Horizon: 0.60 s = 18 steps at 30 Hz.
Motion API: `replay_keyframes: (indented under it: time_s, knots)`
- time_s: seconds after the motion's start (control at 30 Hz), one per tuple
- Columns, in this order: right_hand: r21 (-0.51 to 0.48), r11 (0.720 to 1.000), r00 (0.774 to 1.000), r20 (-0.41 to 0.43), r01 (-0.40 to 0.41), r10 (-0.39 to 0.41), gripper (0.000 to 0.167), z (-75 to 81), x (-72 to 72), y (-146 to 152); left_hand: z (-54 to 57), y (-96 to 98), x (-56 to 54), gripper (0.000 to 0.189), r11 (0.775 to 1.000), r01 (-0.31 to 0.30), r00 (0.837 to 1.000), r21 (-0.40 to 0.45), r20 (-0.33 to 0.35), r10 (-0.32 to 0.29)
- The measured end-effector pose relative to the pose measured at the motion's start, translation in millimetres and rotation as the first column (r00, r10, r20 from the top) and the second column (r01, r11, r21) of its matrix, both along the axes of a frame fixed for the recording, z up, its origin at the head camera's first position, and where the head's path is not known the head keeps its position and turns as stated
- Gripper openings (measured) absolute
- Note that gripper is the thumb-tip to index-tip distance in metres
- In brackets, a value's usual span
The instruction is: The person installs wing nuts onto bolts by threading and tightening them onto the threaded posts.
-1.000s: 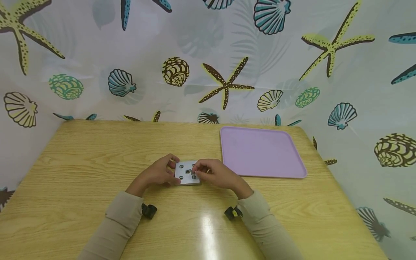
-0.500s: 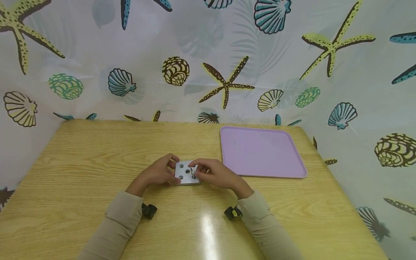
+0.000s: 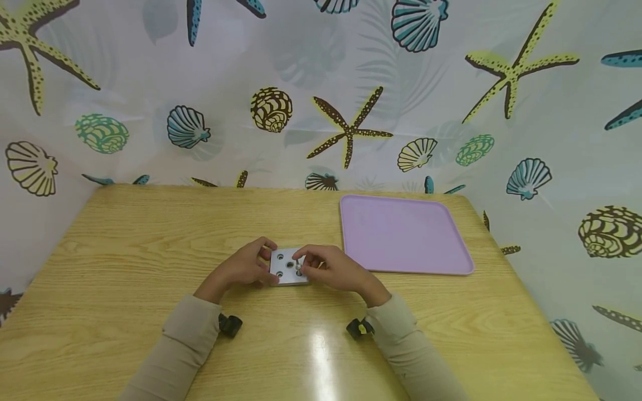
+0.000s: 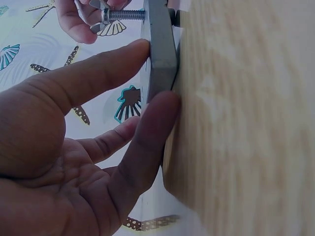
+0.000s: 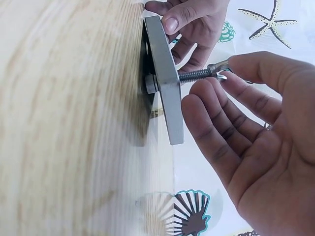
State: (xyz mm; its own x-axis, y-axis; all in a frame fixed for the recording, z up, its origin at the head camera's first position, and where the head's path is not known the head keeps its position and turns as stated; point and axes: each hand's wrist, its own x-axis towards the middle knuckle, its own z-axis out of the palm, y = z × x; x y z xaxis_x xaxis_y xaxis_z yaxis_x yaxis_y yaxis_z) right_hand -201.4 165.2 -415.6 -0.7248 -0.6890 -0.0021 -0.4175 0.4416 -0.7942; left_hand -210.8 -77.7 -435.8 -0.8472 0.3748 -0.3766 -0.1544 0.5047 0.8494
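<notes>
A square silver metal plate [image 3: 284, 260] with several holes lies flat, raised slightly off the wooden table. My left hand [image 3: 247, 263] holds it by its left side, thumb and fingers at the edges. A wing screw [image 5: 197, 75] stands upright in the near right hole, its threaded shank showing above the plate in both wrist views. The thumb and index finger of my right hand [image 3: 332, 267] pinch its wings, while the other fingers curl beside the shank. Below the plate, a short cylindrical end [image 5: 151, 83] shows in the right wrist view.
A lilac tray [image 3: 406, 270] rests at the back right of the wooden table [image 3: 150, 234]. Behind the table hangs a white cloth [image 3: 281, 61] printed with shells and starfish. Each forearm wears a small black wrist camera [image 3: 230, 326].
My right index finger reached out over the plate half a second ago and has now drawn back toward the wing screw. The left hand and plate have stayed put.
</notes>
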Motion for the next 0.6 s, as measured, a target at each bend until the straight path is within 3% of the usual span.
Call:
replay_keyframes:
  time_s: [0.6]
  knots:
    - [0.014, 0.999, 0.999, 0.012, 0.036, -0.036, 0.025, 1.5, 1.8, 0.5, -0.8, 0.3, 0.3, 0.073, 1.000, -0.003, 1.000, 0.003, -0.002, 0.003]
